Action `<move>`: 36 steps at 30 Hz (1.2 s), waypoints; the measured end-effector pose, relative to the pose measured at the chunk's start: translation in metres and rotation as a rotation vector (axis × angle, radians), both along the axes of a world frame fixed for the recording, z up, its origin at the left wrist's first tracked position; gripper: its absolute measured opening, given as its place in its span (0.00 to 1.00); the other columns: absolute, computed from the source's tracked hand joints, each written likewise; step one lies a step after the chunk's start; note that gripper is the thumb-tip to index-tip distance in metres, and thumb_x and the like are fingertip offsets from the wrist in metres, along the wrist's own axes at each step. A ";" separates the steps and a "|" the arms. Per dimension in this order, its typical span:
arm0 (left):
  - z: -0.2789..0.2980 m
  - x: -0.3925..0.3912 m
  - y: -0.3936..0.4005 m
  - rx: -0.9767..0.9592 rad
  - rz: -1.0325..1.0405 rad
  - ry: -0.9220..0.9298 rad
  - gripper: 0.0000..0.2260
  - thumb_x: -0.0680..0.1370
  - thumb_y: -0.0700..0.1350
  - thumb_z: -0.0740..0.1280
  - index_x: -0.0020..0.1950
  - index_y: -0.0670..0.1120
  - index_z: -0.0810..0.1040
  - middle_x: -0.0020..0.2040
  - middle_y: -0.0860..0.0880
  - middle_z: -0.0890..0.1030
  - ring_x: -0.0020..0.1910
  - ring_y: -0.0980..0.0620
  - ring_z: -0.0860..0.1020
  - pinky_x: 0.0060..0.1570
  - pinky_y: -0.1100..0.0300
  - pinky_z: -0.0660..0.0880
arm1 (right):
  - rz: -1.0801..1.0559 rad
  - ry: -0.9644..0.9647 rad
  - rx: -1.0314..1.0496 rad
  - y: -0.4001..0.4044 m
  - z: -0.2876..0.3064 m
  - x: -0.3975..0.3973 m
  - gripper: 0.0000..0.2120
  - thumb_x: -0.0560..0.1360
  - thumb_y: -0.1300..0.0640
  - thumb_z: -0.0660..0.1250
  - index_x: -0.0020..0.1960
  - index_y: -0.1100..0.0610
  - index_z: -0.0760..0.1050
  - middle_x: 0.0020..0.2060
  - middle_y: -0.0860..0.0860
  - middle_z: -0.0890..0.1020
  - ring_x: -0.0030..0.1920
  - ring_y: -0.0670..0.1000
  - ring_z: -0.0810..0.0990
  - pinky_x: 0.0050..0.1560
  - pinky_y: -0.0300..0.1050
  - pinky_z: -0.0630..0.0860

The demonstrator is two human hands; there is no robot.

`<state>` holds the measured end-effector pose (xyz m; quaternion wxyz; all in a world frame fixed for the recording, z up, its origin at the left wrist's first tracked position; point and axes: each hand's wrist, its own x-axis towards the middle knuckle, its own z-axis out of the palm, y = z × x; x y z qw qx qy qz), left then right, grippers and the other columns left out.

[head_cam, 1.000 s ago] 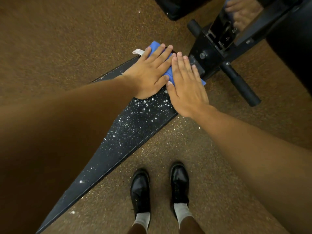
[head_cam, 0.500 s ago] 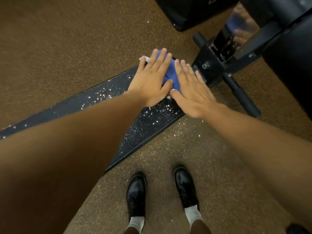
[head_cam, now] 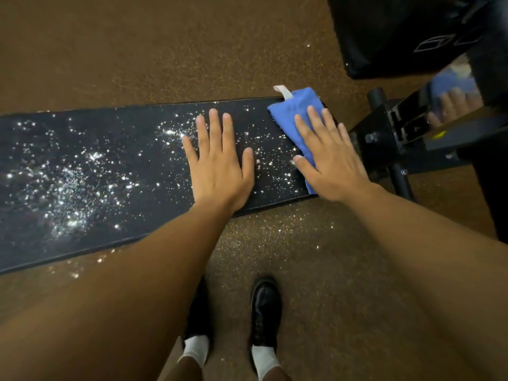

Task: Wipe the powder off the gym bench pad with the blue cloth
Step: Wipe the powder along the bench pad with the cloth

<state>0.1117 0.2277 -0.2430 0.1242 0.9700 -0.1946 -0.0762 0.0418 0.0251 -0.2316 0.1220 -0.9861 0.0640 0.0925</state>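
Observation:
A long black bench pad [head_cam: 132, 144] runs across the view, speckled with white powder [head_cam: 71, 188], thickest toward the left. The blue cloth [head_cam: 294, 111], with a white tag at its far corner, lies at the pad's right end. My right hand [head_cam: 330, 160] presses flat on the cloth with straight fingers. My left hand [head_cam: 220, 163] rests flat on the bare pad just left of the cloth, fingers spread, amid scattered powder.
The bench's black metal frame and foot bar [head_cam: 398, 149] stand right of the pad, with a mirror-like panel [head_cam: 450, 97] reflecting the hand. A black padded block [head_cam: 398, 34] sits at the top right. Brown speckled floor [head_cam: 137, 50] surrounds everything. My black shoes [head_cam: 265, 312] stand below.
My left hand has come off the cloth and moved left onto the bare pad. The right hand stays on the cloth. The view has swung, showing much more of the powdered pad.

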 end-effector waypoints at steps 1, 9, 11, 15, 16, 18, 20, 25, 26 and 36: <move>-0.002 -0.003 0.003 0.002 0.020 0.008 0.30 0.83 0.56 0.48 0.80 0.45 0.46 0.81 0.45 0.45 0.79 0.45 0.41 0.76 0.41 0.39 | -0.026 -0.005 0.004 0.002 -0.003 -0.001 0.33 0.79 0.42 0.48 0.80 0.52 0.46 0.80 0.52 0.46 0.79 0.54 0.41 0.77 0.57 0.43; -0.009 -0.004 0.003 -0.005 0.066 0.011 0.28 0.82 0.54 0.46 0.81 0.46 0.46 0.81 0.46 0.44 0.79 0.46 0.40 0.76 0.42 0.38 | -0.172 -0.019 -0.051 0.013 -0.007 0.020 0.28 0.83 0.49 0.48 0.80 0.53 0.45 0.80 0.51 0.45 0.79 0.54 0.41 0.77 0.57 0.42; -0.009 -0.004 0.003 0.000 0.063 0.012 0.28 0.82 0.54 0.46 0.81 0.46 0.46 0.81 0.46 0.44 0.79 0.46 0.40 0.76 0.41 0.39 | -0.224 -0.009 -0.061 0.017 -0.008 0.033 0.28 0.83 0.49 0.48 0.80 0.53 0.45 0.80 0.51 0.45 0.79 0.55 0.41 0.77 0.57 0.43; -0.011 -0.005 0.002 0.006 0.068 0.005 0.28 0.82 0.54 0.46 0.81 0.46 0.47 0.81 0.46 0.45 0.79 0.45 0.41 0.76 0.41 0.39 | -0.205 -0.011 -0.049 0.022 -0.006 0.033 0.28 0.83 0.49 0.47 0.80 0.54 0.44 0.80 0.51 0.45 0.78 0.55 0.40 0.77 0.56 0.41; -0.011 -0.004 0.002 0.005 0.069 0.004 0.28 0.82 0.54 0.46 0.81 0.46 0.47 0.81 0.46 0.46 0.79 0.45 0.41 0.76 0.41 0.39 | -0.185 -0.013 -0.046 0.023 -0.006 0.025 0.28 0.83 0.49 0.47 0.80 0.54 0.44 0.80 0.51 0.44 0.78 0.54 0.39 0.77 0.55 0.41; -0.009 -0.003 0.003 0.008 0.063 0.005 0.28 0.82 0.54 0.46 0.81 0.46 0.47 0.81 0.46 0.45 0.79 0.45 0.41 0.76 0.41 0.39 | -0.172 -0.013 -0.040 0.026 -0.005 0.005 0.28 0.83 0.49 0.47 0.80 0.54 0.43 0.80 0.51 0.44 0.78 0.53 0.38 0.77 0.53 0.40; -0.009 -0.002 0.004 0.009 0.057 0.008 0.28 0.82 0.54 0.46 0.81 0.46 0.46 0.81 0.46 0.45 0.79 0.46 0.41 0.76 0.41 0.39 | -0.193 -0.008 -0.025 0.028 -0.006 -0.010 0.29 0.82 0.48 0.45 0.80 0.54 0.43 0.79 0.51 0.43 0.78 0.52 0.38 0.77 0.53 0.39; -0.010 -0.004 0.003 0.024 0.059 0.014 0.28 0.82 0.54 0.45 0.81 0.47 0.46 0.81 0.46 0.44 0.79 0.46 0.40 0.76 0.41 0.40 | -0.282 -0.009 -0.029 0.009 -0.007 0.018 0.28 0.83 0.49 0.47 0.80 0.54 0.44 0.80 0.52 0.44 0.78 0.55 0.40 0.77 0.55 0.43; -0.010 -0.004 0.003 0.025 0.061 0.015 0.28 0.82 0.54 0.45 0.81 0.47 0.46 0.81 0.46 0.44 0.79 0.46 0.40 0.76 0.41 0.40 | -0.300 0.000 -0.026 0.005 -0.008 0.029 0.28 0.83 0.49 0.47 0.80 0.54 0.44 0.80 0.53 0.44 0.78 0.56 0.41 0.77 0.56 0.44; -0.008 -0.003 0.002 0.022 0.064 0.018 0.28 0.82 0.54 0.46 0.81 0.46 0.47 0.81 0.47 0.44 0.79 0.46 0.40 0.76 0.41 0.40 | -0.133 0.011 -0.030 0.004 -0.008 -0.015 0.29 0.82 0.48 0.45 0.80 0.53 0.42 0.79 0.51 0.42 0.78 0.54 0.38 0.77 0.52 0.39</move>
